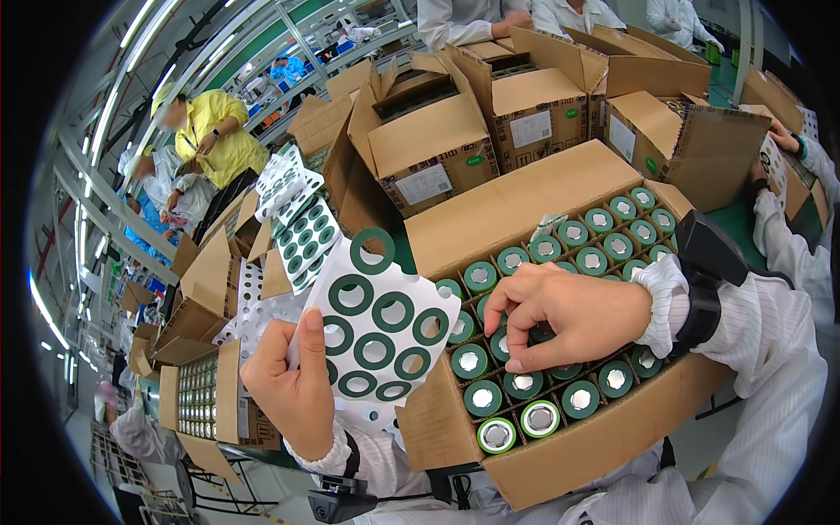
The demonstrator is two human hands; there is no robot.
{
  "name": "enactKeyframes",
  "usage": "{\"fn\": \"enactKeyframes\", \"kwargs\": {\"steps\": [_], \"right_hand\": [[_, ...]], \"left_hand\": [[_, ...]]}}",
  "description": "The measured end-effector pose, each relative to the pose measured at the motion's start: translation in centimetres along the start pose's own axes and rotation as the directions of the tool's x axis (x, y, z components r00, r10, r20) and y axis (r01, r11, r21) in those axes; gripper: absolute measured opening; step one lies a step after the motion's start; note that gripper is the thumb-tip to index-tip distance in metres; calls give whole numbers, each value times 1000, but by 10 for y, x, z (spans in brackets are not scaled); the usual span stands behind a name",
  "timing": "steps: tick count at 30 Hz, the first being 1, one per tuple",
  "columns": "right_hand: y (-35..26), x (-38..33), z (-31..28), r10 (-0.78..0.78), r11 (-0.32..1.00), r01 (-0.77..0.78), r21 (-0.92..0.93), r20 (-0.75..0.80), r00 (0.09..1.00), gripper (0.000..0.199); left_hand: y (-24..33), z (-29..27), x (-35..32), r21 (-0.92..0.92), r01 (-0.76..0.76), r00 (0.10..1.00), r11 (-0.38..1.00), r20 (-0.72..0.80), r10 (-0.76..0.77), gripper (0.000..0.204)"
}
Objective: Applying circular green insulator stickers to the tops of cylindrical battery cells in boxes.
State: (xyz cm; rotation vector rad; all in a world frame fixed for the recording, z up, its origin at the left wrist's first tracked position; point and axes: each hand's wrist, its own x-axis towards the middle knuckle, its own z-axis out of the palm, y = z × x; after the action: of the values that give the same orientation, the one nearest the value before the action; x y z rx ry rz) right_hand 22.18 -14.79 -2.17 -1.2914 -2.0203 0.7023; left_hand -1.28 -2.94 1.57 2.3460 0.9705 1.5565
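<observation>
Starting way off to the left of the left hand, there's a small open box [199,395] of bare silver-topped cells, plus a pile of used white sheets [289,179] with their rings already gone. A person in a yellow top [214,131] stands further back that way.

Left hand [293,385] is closed around the lower edge of a sticker sheet [381,337], thumb pressed flat on the front, holding it upright. That sheet's got green ring stickers on it, and most look to be in place, with a few bare spots low down near the thumb.

Just right of that hand sits the big cardboard box [560,455] full of green-wrapped batteries [604,241] standing on end. Right hand [569,315] is over the middle of it, fingers curled down with the fingertips pressed onto a battery top [525,359]. Can't tell if there's a ring under them, the fingers hide it.

Progress-wise, my read: the rows beyond the right hand all seem to have dark green rings round their caps, and so do most near it. Two cells [518,427] at the front corner, nearest the body, look brighter and different, so maybe those are left. Hard to be sure at this size.

Past the right hand, more open boxes [525,105] crowd the bench, and other workers' white sleeves [787,236] show at the far right.
</observation>
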Motion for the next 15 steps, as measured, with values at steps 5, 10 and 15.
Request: {"fn": "enactKeyframes", "kwargs": {"steps": [5,10,15], "right_hand": [[0,0,0,-11,1000,10,-18,0,1000,14],[1,0,1,-20,999,20,-30,-7,1000,14],[1,-1,1,-47,998,47,-49,-6,999,13]], "left_hand": [[-1,-2,0,10,3,1000,1000,-3,-3,36],[-1,0,0,11,3,1000,1000,-7,-3,36],[0,-1,0,16,12,1000,1000,-7,-11,36]]}}
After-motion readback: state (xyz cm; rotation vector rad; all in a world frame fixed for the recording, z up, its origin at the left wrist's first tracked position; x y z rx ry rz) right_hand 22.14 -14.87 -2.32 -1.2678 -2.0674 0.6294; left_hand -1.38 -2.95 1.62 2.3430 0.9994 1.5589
